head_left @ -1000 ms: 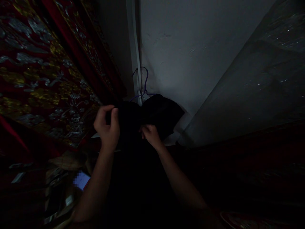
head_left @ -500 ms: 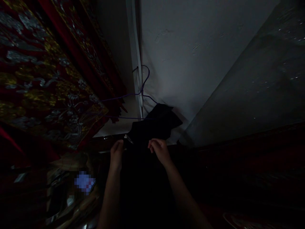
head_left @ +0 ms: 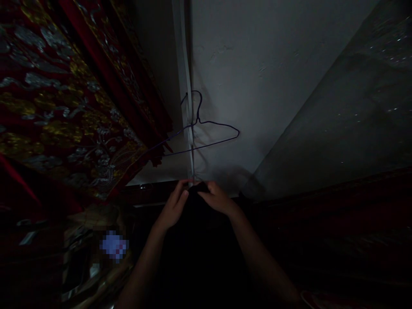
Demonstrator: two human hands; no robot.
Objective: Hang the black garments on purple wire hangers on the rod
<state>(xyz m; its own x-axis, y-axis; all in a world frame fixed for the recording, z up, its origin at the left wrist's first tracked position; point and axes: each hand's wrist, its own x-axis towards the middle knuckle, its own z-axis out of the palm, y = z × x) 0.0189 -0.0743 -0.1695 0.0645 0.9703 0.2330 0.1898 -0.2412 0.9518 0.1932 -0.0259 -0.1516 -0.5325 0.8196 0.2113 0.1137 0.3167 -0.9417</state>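
A black garment [head_left: 197,201] is bunched between my two hands, low in front of the wall; its exact kind is lost in the dark. My left hand [head_left: 175,201] grips its left side, fingers pointing up and inward. My right hand [head_left: 217,197] is closed on the right side, thumb toward the middle. Above them a bare dark-blue wire hanger [head_left: 215,123] hangs by its hook from a pale cord or strip [head_left: 186,77] on the wall. The hanger's left end passes in front of red fabric.
Red hangings with gold and silver embroidery [head_left: 58,107] fill the left side. A translucent plastic sheet [head_left: 337,128] covers the wall at right. Lower left, a lit, blurred-out screen or paper [head_left: 114,246] lies among cluttered items beside a tan cloth [head_left: 96,216].
The black garment has come off the hanger, which now hangs bare and swung slightly. Both hands have moved down and closer together, with the garment gathered between them.
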